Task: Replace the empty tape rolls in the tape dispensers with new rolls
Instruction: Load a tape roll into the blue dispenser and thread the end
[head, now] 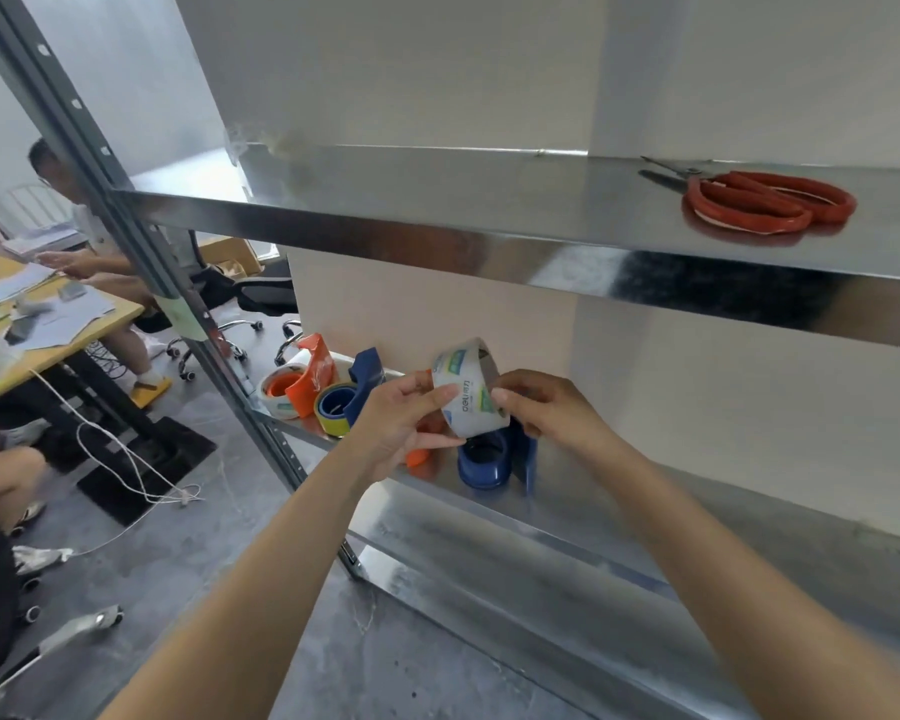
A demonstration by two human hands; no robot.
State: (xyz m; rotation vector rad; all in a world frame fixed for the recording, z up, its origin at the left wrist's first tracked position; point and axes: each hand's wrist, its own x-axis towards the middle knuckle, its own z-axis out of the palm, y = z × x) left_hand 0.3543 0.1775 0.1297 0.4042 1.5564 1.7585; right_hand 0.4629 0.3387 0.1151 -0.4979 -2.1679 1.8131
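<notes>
Both hands, left hand & right hand, pinch clear printed tape roll at frame centre, above blue plastic dispenser on lower metal shelf. Risk: roll slips, loose fingertip hold.

Red scissors on upper metal shelf; orange dispenser beside blue dispenser on lower shelf.

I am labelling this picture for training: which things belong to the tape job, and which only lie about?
For the job: tape roll, blue dispenser under it, orange dispenser.
Lying about: red scissors, desk papers.
</notes>
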